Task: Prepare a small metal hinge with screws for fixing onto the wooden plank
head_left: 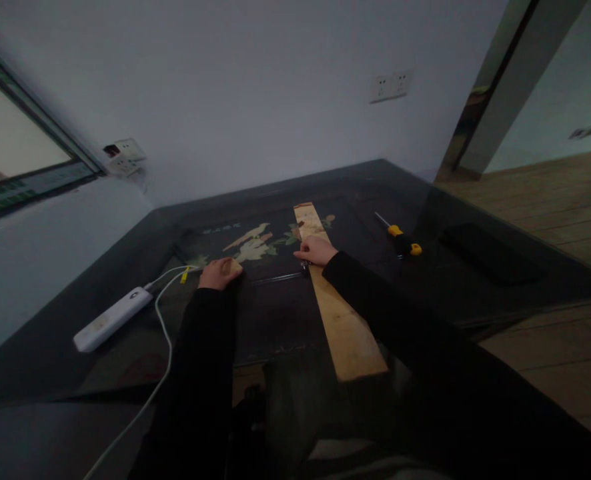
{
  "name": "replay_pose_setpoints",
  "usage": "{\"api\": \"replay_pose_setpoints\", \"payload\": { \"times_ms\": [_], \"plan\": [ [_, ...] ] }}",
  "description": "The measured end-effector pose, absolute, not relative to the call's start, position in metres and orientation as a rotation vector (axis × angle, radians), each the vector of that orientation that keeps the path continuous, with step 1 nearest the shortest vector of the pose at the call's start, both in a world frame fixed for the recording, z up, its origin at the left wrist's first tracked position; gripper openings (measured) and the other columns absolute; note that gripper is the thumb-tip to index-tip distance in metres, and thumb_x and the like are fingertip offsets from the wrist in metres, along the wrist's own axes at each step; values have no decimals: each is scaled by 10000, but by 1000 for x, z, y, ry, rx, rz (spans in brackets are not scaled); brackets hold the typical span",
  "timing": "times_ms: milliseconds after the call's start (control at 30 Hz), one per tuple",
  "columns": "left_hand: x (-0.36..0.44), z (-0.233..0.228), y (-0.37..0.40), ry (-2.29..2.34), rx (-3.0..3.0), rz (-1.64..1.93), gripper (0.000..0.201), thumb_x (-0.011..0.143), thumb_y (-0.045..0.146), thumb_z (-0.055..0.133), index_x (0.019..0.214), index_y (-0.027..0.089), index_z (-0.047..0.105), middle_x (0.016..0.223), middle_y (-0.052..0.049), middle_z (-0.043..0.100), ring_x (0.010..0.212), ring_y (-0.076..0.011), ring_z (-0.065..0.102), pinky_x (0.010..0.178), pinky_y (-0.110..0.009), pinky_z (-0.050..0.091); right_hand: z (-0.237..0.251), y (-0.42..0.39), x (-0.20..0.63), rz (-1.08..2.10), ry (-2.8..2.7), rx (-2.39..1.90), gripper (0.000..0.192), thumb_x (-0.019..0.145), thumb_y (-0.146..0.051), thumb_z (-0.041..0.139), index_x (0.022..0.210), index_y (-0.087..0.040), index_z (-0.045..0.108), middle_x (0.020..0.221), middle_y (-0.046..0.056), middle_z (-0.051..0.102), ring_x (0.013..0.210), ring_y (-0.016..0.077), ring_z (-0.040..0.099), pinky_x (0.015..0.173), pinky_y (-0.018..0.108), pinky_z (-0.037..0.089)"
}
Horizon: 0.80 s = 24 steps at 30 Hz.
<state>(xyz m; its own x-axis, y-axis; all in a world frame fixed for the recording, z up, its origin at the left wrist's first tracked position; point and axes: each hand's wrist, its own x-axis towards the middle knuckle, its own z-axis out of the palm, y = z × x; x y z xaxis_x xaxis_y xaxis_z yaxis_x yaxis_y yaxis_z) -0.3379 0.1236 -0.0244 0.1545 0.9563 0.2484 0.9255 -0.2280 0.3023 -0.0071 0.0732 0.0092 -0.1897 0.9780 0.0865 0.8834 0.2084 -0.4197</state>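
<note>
Scene: a person in black sleeves works at a dark glass-topped counter set in the corner of a white-walled room, seen from a head camera.
Plank: one long wooden plank lies flat on the counter right of centre; its long axis runs from the near edge away toward the far wall, leaning slightly left at the far end.
Right hand: the right hand rests on the plank about midway along it, fingers curled over a small metal piece; whether it grips that piece cannot be told.
Left hand: the left hand lies knuckles up on the counter, well left of the plank, closed around a small pale wooden block that shows just past the fingers.
Screwdriver: one screwdriver with a yellow and black handle lies right of the plank and apart from it, its shaft pointing away and to the left.
Power strip: one white power strip sits at the left, its white cable looping toward the near edge.
Wall: two double sockets sit above the counter.
</note>
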Motion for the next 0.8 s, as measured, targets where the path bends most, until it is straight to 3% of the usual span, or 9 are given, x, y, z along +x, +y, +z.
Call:
{"api": "replay_pose_setpoints", "payload": {
  "times_ms": [200, 267, 367, 500, 800],
  "plan": [
    [-291, -9, 110, 1756, 2270, 901, 377, 721, 357, 674, 1046, 165, 669, 1149, -124, 643, 1124, -293, 555, 992, -422, 409, 10, 76, -6, 395, -2183, -1711, 402, 905, -426, 443, 780, -139, 696, 801, 69, 684, 707, 119, 561, 577, 235, 281],
    [-257, -5, 103, 1545, 2104, 1033, 287, 790, 312, 607, 1026, 160, 667, 1065, -109, 676, 985, -237, 626, 916, -379, 464, 10, 77, -5, 396, -2187, -1701, 415, 934, -375, 386, 786, -132, 689, 820, 79, 686, 737, 125, 570, 590, 236, 283],
    [-203, -2, 93, 1277, 1722, 922, 217, 762, 271, 668, 945, 154, 667, 838, -68, 707, 739, -169, 655, 775, -316, 512, 11, 80, -3, 399, -2188, -1698, 406, 940, -314, 363, 786, -120, 685, 832, 89, 690, 758, 130, 576, 599, 234, 287],
    [-159, -3, 86, 1217, 1470, 786, 286, 725, 240, 728, 964, 115, 631, 597, -14, 645, 511, -114, 587, 600, -264, 508, 12, 81, -1, 417, -2176, -1707, 366, 920, -266, 393, 803, -101, 697, 846, 98, 700, 756, 127, 580, 596, 221, 298],
    [-142, -6, 83, 1218, 1365, 780, 410, 652, 160, 788, 1004, 85, 591, 578, -6, 642, 476, -108, 589, 533, -236, 504, 19, 75, 0, 531, -2060, -1697, 334, 889, -220, 425, 842, -88, 728, 839, 108, 710, 762, 133, 592, 625, 207, 341]
  ]
}}
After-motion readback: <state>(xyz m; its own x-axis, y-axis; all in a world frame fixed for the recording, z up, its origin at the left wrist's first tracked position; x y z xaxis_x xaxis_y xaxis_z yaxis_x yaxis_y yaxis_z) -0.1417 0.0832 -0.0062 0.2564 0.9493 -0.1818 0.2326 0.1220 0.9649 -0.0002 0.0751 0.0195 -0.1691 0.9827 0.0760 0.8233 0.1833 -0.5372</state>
